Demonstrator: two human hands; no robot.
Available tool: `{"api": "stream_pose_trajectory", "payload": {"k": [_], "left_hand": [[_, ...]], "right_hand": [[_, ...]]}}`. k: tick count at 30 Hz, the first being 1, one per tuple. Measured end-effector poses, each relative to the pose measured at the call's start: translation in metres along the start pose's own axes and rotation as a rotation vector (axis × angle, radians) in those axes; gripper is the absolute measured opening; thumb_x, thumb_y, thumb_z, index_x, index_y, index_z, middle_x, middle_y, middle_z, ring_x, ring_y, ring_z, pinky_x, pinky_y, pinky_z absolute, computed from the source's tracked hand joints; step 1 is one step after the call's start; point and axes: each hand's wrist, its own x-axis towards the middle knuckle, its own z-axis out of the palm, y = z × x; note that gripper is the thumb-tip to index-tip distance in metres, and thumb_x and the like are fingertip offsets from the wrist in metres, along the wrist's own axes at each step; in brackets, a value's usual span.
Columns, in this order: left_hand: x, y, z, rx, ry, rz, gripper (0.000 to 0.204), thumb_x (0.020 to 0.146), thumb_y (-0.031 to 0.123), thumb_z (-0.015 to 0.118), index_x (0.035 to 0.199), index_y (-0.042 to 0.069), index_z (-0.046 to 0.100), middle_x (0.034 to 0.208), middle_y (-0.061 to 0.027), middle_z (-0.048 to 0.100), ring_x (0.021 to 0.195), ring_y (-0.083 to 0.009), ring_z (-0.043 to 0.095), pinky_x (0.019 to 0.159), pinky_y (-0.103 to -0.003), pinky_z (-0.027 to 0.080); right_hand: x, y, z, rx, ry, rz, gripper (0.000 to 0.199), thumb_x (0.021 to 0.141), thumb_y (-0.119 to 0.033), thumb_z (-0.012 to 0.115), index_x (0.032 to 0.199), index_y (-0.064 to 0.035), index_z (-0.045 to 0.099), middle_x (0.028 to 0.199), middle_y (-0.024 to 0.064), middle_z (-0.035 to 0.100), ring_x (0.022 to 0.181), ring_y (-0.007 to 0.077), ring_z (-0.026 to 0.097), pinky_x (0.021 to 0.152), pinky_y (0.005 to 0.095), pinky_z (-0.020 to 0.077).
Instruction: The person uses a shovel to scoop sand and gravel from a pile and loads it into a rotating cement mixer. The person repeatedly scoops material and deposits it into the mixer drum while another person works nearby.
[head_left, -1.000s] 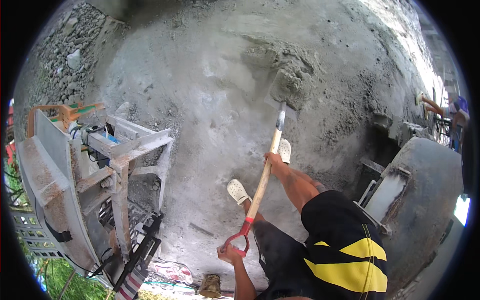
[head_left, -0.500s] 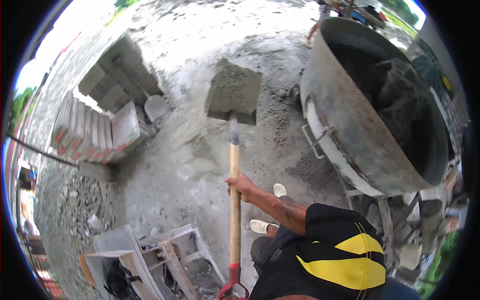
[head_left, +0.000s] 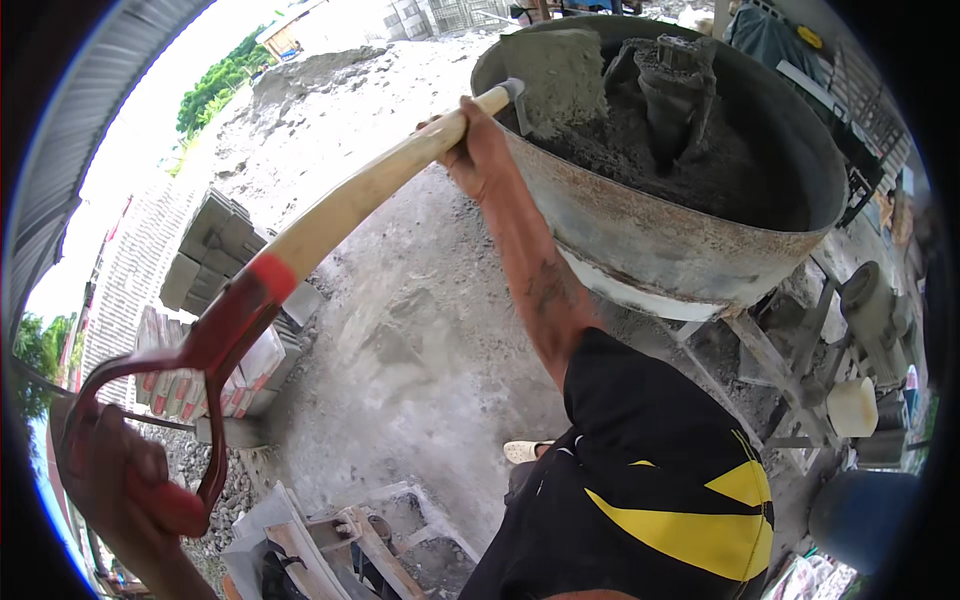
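My left hand (head_left: 125, 475) is wrapped round the red D-shaped grip (head_left: 215, 330) of a shovel, at the lower left. Farther up, my right hand (head_left: 475, 150) grips the pale wooden shaft (head_left: 360, 200) close to its metal socket. The shovel's cement-caked blade (head_left: 555, 80) is inside the near-left rim of a big round metal mixing drum (head_left: 640, 225), tilted on edge. Dark grey, damp-looking mix (head_left: 750, 190) lies in the drum around a crusted central column (head_left: 675, 90). Whether any material remains on the blade is unclear.
Metal legs (head_left: 780, 370) hold up the drum on my right. Stacked grey blocks (head_left: 210, 250) and wrapped flat pieces (head_left: 170, 370) stand at left. A wooden-and-metal frame (head_left: 350, 550) lies near my feet. A blue barrel (head_left: 865, 520) sits at lower right.
The shovel has swung up and right from low over the floor, where it carried a grey load, to the drum. My left hand has come into view on the grip.
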Motion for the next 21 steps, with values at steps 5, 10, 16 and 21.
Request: {"api": "stream_pose_trajectory", "payload": {"k": [5,10,16,21], "left_hand": [[-0.053,-0.027,0.116,0.25,-0.355,0.982,0.023,0.076,0.003,0.066,0.093,0.004,0.051,0.062,-0.0052,0.05,0.05,-0.0181,0.054,0.047,-0.027,0.044],[-0.081,-0.083,0.087,0.085,-0.413,1.036,0.018,0.079,0.005,0.061,0.082,0.005,0.043,0.061,-0.0084,0.047,0.048,-0.0194,0.048,0.045,-0.033,0.044],[-0.057,-0.174,0.015,0.178,-0.116,0.975,0.018,0.079,0.003,0.06,0.075,0.005,0.043,0.059,-0.0066,0.046,0.047,-0.0198,0.048,0.044,-0.034,0.042],[-0.014,-0.253,-0.026,0.122,0.003,0.898,0.021,0.067,-0.004,0.063,0.069,0.006,0.045,0.057,-0.0053,0.049,0.045,-0.0184,0.049,0.043,-0.031,0.04]], "right_hand": [[-0.014,-0.091,-0.116,-0.196,0.266,-0.114,0.041,0.098,-0.04,0.04,0.107,0.0004,0.037,0.081,0.0132,0.051,0.075,0.027,0.056,0.071,0.0438,0.053],[-0.047,-0.099,-0.114,-0.306,0.262,-0.068,0.035,0.09,-0.032,0.061,0.097,-0.0004,0.046,0.078,0.0108,0.053,0.069,0.0244,0.058,0.067,0.0394,0.0552],[-0.03,-0.017,-0.049,-0.274,0.208,-0.212,0.027,0.085,-0.023,0.066,0.092,-0.0036,0.048,0.075,0.0081,0.053,0.064,0.0212,0.058,0.064,0.0382,0.0522],[0.001,0.109,-0.08,-0.488,0.285,-0.087,0.027,0.086,-0.025,0.061,0.093,-0.0016,0.05,0.073,0.0089,0.053,0.072,0.0235,0.06,0.069,0.0371,0.052]]}}
